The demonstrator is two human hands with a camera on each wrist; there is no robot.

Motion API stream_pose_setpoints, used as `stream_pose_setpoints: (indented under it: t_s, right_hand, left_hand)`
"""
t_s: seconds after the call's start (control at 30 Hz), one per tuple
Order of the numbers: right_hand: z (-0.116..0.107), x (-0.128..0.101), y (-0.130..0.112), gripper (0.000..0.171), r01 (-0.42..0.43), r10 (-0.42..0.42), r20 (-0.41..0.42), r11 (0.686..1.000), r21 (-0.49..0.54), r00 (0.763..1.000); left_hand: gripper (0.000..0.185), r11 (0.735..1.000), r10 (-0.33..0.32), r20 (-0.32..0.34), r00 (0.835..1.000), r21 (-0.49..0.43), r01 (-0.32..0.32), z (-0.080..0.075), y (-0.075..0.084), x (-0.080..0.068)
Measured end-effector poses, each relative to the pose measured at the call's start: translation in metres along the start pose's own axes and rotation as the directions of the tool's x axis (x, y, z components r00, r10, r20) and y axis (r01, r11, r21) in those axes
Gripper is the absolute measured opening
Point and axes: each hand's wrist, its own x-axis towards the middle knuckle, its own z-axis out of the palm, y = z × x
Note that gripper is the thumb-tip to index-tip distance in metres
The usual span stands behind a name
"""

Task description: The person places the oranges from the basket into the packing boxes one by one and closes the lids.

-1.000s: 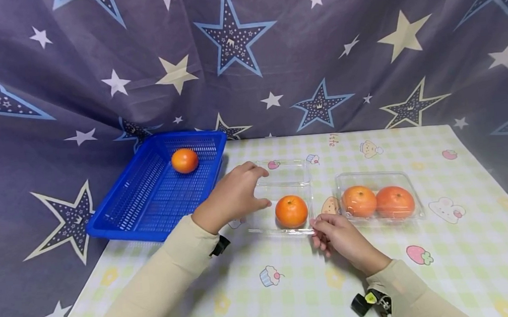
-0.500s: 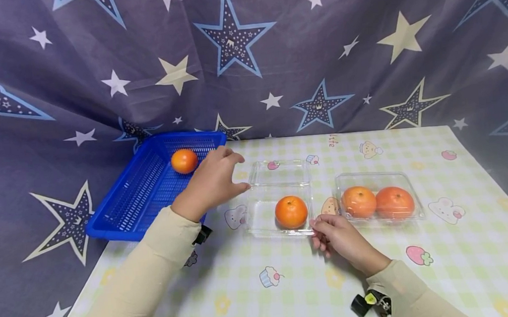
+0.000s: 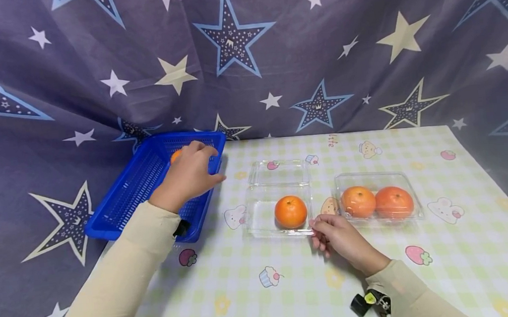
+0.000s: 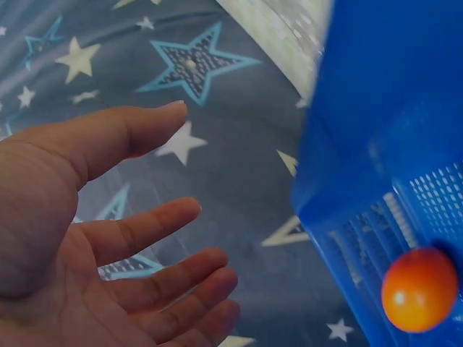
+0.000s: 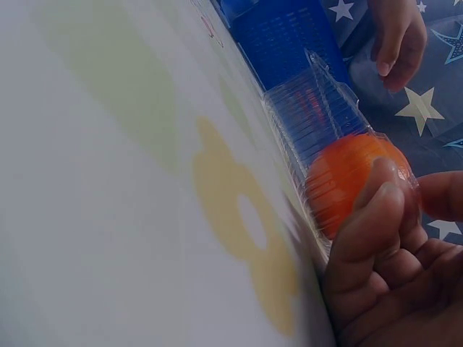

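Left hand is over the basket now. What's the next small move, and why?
Probably lower the left hand and close its fingers round the orange in the basket: the palm is open and not touching it, while the right hand holds the half-filled tray.

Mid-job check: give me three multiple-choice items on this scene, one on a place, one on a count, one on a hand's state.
1. Where is the left hand?
A. over the blue basket
B. on the closed box
C. off the table

2. How many oranges lie in the closed clear box?
A. one
B. two
C. three

3. What is the right hand doing?
A. lifting an orange
B. resting flat, away from everything
C. gripping the open clear box at its near corner

Answers: 1 A, it hovers open above the basket's orange. 2 B, two show side by side. 3 C, fingers pinch the rim.
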Motion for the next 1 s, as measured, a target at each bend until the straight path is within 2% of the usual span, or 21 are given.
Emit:
stream_pose_setpoints:
  t_s: [0.37,0.63,1.0]
  right_hand:
    - [-0.001,0.000,0.000,0.031,0.004,-0.004,0.003,1.000,0.003,1.000]
    - [0.000,0.001,-0.001,0.030,-0.001,0.001,0.008,1.000,0.016,1.000]
    - [-0.001,0.001,0.000,0.029,0.000,0.000,0.005,1.000,0.012,1.000]
  left_hand:
    - [0.063,0.996,-0.075,0.025,0.997,-0.040,0.076,0.002,-0.027,0.010]
    - [0.066,0.995,-0.098,0.026,0.995,-0.013,0.098,0.011,-0.050,0.020]
    - [0.074,0.988,-0.154,0.069,0.986,0.024,0.152,0.014,-0.063,0.031]
